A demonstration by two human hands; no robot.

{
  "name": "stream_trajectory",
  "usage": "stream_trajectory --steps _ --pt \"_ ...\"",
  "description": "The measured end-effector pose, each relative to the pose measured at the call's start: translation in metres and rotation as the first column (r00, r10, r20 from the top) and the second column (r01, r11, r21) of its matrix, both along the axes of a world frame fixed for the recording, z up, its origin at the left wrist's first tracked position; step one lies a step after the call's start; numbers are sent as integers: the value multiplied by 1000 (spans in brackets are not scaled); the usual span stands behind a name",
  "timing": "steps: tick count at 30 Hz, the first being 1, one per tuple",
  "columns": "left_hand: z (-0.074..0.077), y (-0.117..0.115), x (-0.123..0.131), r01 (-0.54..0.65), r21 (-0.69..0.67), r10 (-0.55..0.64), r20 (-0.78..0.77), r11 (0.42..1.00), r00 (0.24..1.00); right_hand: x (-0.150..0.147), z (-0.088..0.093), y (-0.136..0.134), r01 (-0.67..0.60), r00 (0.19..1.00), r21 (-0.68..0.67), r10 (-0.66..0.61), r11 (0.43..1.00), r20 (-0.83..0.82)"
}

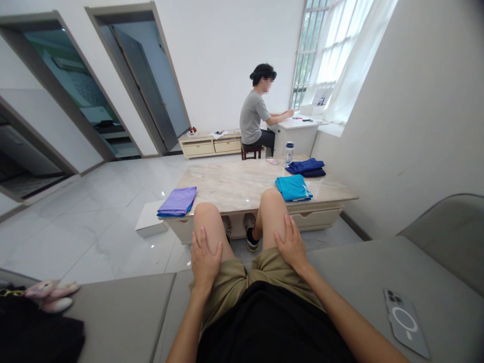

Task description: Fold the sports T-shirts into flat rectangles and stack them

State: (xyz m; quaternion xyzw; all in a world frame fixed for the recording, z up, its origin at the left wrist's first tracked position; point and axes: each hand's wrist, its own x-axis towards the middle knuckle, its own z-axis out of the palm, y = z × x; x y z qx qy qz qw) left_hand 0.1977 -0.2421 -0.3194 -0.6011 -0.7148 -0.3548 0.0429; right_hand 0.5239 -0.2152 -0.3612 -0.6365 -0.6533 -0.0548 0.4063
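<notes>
My left hand [205, 259] rests on my left thigh near the knee, fingers spread, holding nothing. On the other thigh lies my right hand [292, 245], its fingers also apart and bare of any object. In front of my knees stands a low marble-topped table [230, 181]. Folded purple cloth [177, 200] lies on a blue one at the table's left end. Toward the right are a folded bright blue cloth [294, 188] with white marks and, behind it, folded dark blue cloth [306, 167]. A bottle [289, 153] stands upright near the dark blue cloth.
A phone [406, 322] lies on the grey sofa [351, 282] at right. A plush toy [51, 295] and black fabric [38, 333] are at left. A white box [151, 220] sits on the floor. Beyond the table, a person [254, 116] sits at a white desk [298, 133].
</notes>
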Motion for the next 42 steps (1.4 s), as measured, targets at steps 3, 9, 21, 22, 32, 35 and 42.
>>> stream_trajectory --steps 3,9,21,22,32,35,42 --pt "1 -1 0 4 -3 -4 9 1000 1000 0 0 0 1 1000 -2 -1 1000 -8" --pt "2 -2 -1 6 -2 -6 6 1000 1000 1 -1 0 -2 1000 3 2 1000 -12" --pt "1 -2 0 10 4 -10 -2 1000 1000 1 -3 1 0 1000 -3 0 1000 -5" --pt "1 -2 0 9 4 -9 0 1000 1000 1 -2 1 -3 1000 -4 3 1000 -6" --pt "-4 -1 -1 36 15 -36 3 999 999 -3 -1 1 -18 1000 -10 18 1000 -17" --pt "-6 -1 -1 56 25 -56 15 998 998 -5 5 -2 -21 1000 -6 21 1000 -14" --pt "25 -13 -12 241 -51 -235 91 969 968 -17 27 -26 -96 993 -5 97 995 73"
